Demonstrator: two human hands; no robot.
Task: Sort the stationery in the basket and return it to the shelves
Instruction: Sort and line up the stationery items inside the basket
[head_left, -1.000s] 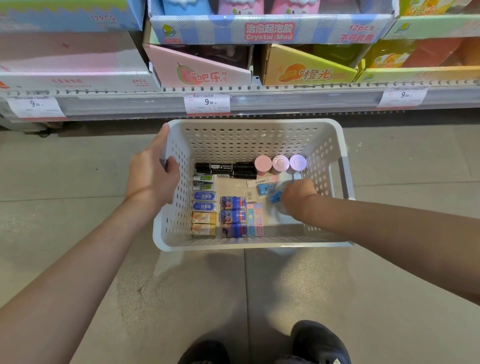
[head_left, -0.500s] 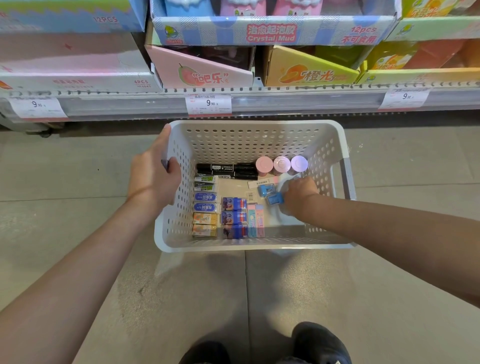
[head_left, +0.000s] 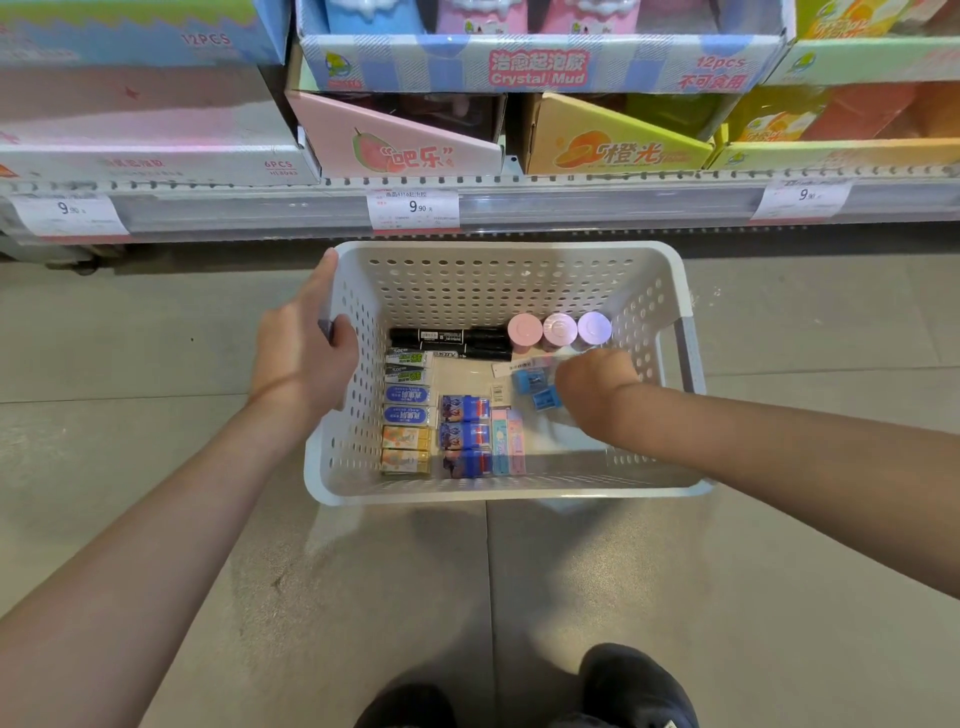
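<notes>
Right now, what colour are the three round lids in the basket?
Two pink lids and one lilac lid, best in the head view.

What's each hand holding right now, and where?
Left hand grips the white basket by its left rim. Right hand is down among the items; its hold cannot be told.

Right hand (head_left: 597, 387): fingers hidden, grasp unreadable. Eraser (head_left: 407, 397) labels too small. Shoes (head_left: 636, 686) cut off at near edge.

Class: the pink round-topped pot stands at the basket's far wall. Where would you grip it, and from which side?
Grip the pink pot around its cap rim, coming straight down. It stands upright, flanked by the black markers and a matching pot, so only the top is free.
</notes>
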